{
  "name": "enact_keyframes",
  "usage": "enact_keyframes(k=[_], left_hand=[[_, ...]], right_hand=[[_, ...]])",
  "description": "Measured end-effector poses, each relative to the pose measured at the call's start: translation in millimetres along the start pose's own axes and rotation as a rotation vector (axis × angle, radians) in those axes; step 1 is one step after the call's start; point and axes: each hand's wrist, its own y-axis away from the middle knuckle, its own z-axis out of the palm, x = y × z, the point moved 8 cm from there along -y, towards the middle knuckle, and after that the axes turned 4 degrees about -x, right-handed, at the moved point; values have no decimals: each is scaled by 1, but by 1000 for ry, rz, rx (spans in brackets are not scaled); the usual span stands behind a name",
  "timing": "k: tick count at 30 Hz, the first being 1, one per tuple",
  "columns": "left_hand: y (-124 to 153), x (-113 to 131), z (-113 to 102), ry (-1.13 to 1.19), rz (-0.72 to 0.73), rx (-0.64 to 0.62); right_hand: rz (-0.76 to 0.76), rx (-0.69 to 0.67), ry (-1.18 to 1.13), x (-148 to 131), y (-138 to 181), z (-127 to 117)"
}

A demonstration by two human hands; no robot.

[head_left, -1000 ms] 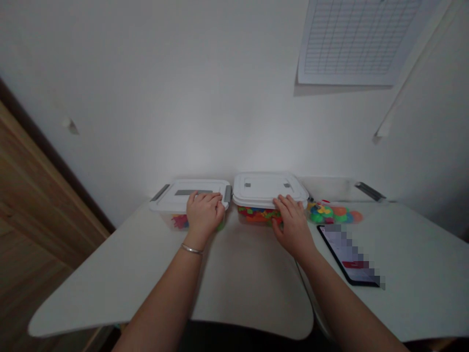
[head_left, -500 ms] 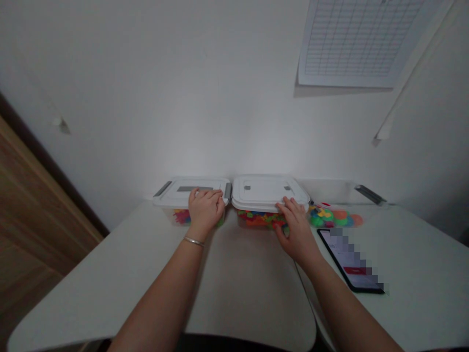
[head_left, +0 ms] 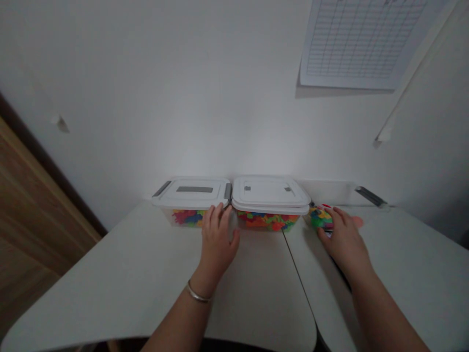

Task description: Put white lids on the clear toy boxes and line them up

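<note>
Three clear plastic boxes of colourful toy pieces stand in a row against the wall. The left box (head_left: 190,195) and the middle box (head_left: 269,195) carry white lids. The right box (head_left: 342,193) has no lid on. My left hand (head_left: 218,239) lies open on the table just in front of the gap between the left and middle boxes, fingertips near them. My right hand (head_left: 344,239) rests with fingers spread in front of the right box, over a dark tablet that it mostly hides. Neither hand holds anything.
Two white tables (head_left: 128,274) meet at a seam running toward me. A printed grid sheet (head_left: 359,44) hangs on the white wall. A wooden panel (head_left: 25,195) stands at the left.
Both hands came off the lids. My left hand slid right and down to the table. My right hand moved right from the middle box to the front of the open box, covering the tablet.
</note>
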Motion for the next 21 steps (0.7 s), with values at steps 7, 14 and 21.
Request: enact_keyframes(k=[7,14,21], left_hand=[[17,5,28,132,187,-33],[15,-8,42,208,153,-135],[19,-17,62,240,100,-282]], right_hand=[[-73,50,203,-3,-10,-2],[13,-102,365,7,-31,11],[145,-202,284,23,-35,14]])
